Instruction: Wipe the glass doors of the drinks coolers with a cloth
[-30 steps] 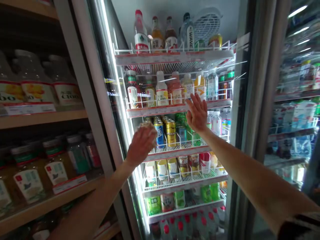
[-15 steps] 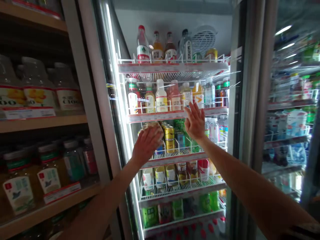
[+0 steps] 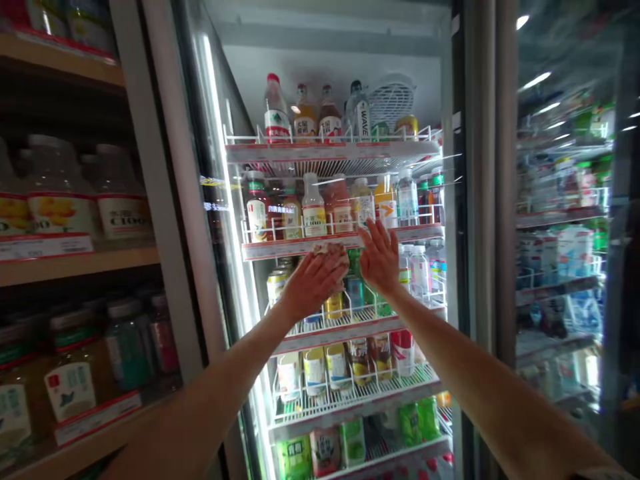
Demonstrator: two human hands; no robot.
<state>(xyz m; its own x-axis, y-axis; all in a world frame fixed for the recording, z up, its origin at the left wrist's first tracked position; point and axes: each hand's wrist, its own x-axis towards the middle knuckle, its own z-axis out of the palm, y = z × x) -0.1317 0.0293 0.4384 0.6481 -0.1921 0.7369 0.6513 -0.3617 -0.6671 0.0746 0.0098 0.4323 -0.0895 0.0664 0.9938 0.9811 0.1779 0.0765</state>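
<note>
My left hand (image 3: pixel 313 283) is closed round a drink can (image 3: pixel 330 249); only the can's top shows above the fingers. It reaches into the open fridge, in front of the wire shelf of cans (image 3: pixel 345 330). My right hand (image 3: pixel 380 260) is open with its fingers spread, right next to the left hand. Its fingertips sit just under the price rail of the bottle shelf (image 3: pixel 280 248). A silver can (image 3: pixel 275 285) stands at the left end of the can shelf.
The fridge's glass door (image 3: pixel 200 200) stands open at the left. Wooden shelves (image 3: pixel 75 263) with large bottles lie beyond it. A closed glass door (image 3: pixel 560 233) with more drinks is on the right. Lower fridge shelves (image 3: pixel 350 400) hold small bottles.
My left hand has carried the can rightward and up, from the left end of the can shelf to beside my right hand. The right hand has stayed open at the same shelf.
</note>
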